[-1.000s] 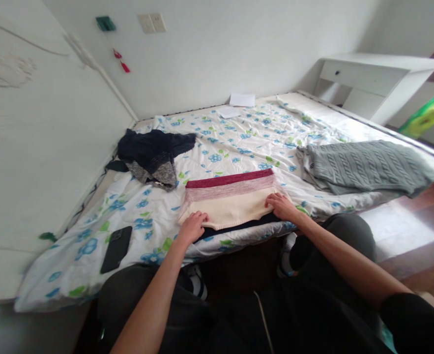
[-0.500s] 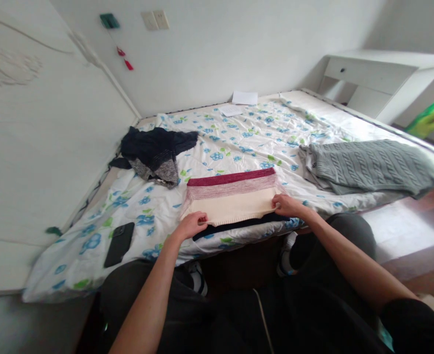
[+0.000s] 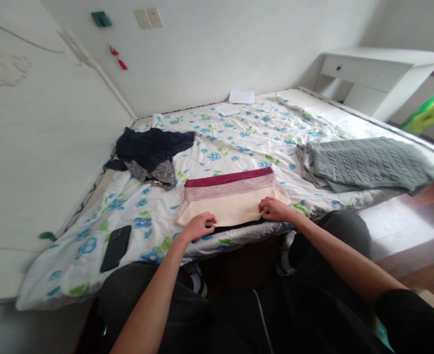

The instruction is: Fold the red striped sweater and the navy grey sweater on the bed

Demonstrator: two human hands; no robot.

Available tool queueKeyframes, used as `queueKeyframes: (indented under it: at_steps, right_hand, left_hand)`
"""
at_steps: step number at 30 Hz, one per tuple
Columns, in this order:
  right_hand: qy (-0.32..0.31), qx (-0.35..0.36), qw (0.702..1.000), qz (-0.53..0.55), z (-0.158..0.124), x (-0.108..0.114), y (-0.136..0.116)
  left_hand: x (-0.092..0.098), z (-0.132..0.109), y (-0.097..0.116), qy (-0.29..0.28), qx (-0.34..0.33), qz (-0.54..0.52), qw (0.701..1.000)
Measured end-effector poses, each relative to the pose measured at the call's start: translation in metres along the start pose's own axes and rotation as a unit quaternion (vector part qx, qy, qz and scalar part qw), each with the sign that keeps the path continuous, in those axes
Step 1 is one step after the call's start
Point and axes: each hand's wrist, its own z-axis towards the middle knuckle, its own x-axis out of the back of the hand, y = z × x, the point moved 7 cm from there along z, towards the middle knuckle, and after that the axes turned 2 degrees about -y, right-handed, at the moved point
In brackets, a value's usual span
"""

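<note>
A folded knit sweater (image 3: 231, 204) with maroon, mottled pink and cream bands lies at the bed's front edge. A dark navy strip of it or of a layer beneath shows along its near side. My left hand (image 3: 201, 226) pinches the near ribbed hem toward its left end. My right hand (image 3: 274, 209) grips the same hem toward the right, fingers curled over the cream part. Both hands are closed on the knit, and the fingertips are partly hidden.
A dark navy and grey garment (image 3: 152, 152) lies crumpled at the left. A grey cable-knit sweater (image 3: 371, 162) lies folded at the right. A black phone (image 3: 116, 248) rests on the floral sheet (image 3: 217, 156). White papers (image 3: 242, 96) lie by the wall; a white desk (image 3: 367, 73) stands beyond.
My hands have moved closer together along the hem, the right one inward to the left and the left one slightly right. The sweater's side edges now flare outward beyond my hands.
</note>
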Motion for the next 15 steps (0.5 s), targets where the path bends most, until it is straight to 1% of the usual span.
queueKeyframes:
  at_steps: [2, 3, 8, 11, 15]
  right_hand:
    - [0.012, -0.012, 1.000, 0.016, 0.001, 0.004, 0.002]
    - [0.008, -0.018, 1.000, 0.021, 0.001, 0.004, 0.004]
    - [-0.066, -0.012, 0.998, -0.007, 0.004, -0.015, 0.004]
    - [-0.077, -0.010, 0.997, -0.010, 0.004, -0.020, 0.005]
    - [-0.080, -0.013, 0.997, 0.006, 0.004, -0.018, 0.010]
  left_hand:
    - [0.003, -0.001, -0.005, -0.003, 0.013, -0.024, 1.000]
    - [0.002, -0.001, -0.007, -0.007, 0.016, -0.030, 0.999]
    - [-0.006, 0.002, -0.010, -0.032, 0.007, -0.001, 0.999]
    - [-0.007, 0.003, -0.012, -0.046, 0.003, 0.003, 0.999]
    - [-0.003, 0.003, -0.018, -0.051, 0.028, -0.003, 0.998]
